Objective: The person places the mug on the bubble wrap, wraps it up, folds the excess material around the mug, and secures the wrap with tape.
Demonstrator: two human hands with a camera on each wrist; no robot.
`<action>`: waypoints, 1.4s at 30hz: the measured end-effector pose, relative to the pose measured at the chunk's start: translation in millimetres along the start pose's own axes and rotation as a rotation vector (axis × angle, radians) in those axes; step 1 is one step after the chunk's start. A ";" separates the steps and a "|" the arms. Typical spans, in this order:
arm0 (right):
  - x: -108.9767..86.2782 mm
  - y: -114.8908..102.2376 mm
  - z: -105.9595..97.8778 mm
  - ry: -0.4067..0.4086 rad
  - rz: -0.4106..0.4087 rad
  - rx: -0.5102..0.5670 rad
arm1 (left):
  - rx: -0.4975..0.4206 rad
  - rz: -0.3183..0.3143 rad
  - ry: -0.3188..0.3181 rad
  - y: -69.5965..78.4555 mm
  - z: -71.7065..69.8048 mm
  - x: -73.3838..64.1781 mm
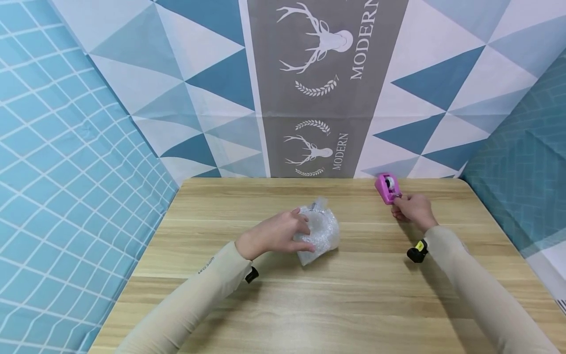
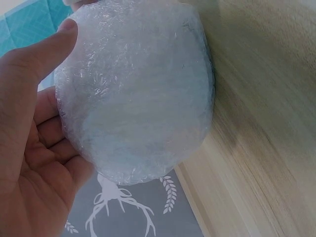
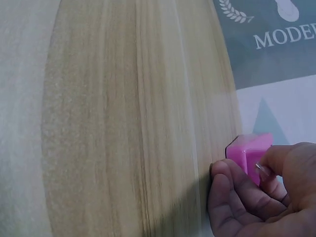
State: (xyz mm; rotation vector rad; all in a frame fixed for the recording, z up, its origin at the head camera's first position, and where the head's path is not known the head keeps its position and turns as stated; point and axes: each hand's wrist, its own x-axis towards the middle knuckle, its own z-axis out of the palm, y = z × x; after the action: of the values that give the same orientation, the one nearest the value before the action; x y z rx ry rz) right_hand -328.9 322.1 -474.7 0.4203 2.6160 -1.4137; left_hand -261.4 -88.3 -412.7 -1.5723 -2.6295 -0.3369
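Observation:
A round, flattish bundle in clear bubble wrap (image 1: pixel 325 231) is on the wooden table, a loose tuft of wrap at its far end. My left hand (image 1: pixel 280 232) holds its left side; in the left wrist view the thumb (image 2: pixel 52 47) lies along the wrap and the fingers curl at the edge. What the wrap covers is hidden. Farther right, a pink tape dispenser (image 1: pixel 383 187) with a white-cored roll stands near the back edge. At its front end, the thumb and forefinger of my right hand (image 1: pixel 413 210) pinch the tape, largely hidden by the fingers (image 3: pixel 247 190).
The wood-grain table (image 1: pixel 283 305) reaches back to a patterned wall covering (image 1: pixel 309 98) with deer heads and triangles. Blue checked cloth (image 1: pixel 66 172) hangs at the left, teal cloth (image 1: pixel 526 157) at the right. Black wrist cameras (image 1: pixel 416 253) sit under both cuffs.

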 end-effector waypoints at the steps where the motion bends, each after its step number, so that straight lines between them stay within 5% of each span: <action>1: 0.1 -0.7 0.6 0.004 -0.009 -0.001 | -0.002 -0.002 0.001 0.1 -0.3 0.1; 11: -1.9 -2.9 3.9 0.032 -0.039 -0.009 | -0.006 -0.001 -0.002 1.2 -1.1 -0.2; 19: -4.5 9.8 -7.7 -0.020 0.032 0.065 | -0.003 -0.001 -0.003 2.0 2.1 0.7; 23: -18.1 0.1 -5.2 -0.058 0.015 0.007 | 0.007 0.011 0.010 1.3 2.2 -0.3; 27: -38.3 -19.8 2.7 -0.091 -0.096 -0.135 | 0.017 0.018 0.029 -0.4 2.4 -1.2; 33: -67.1 -52.2 22.3 -0.174 -0.364 -0.123 | 0.015 0.026 0.035 0.4 0.8 -1.5; 42: -104.9 -90.3 49.4 -0.460 -0.673 -0.214 | 0.004 0.044 0.049 2.3 -0.1 -1.9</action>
State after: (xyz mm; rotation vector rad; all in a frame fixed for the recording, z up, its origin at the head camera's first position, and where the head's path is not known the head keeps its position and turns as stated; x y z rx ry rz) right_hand -257.5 215.2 -403.5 -0.7851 2.5504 -1.1464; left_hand -258.4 -88.9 -412.6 -1.5978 -2.5536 -0.3626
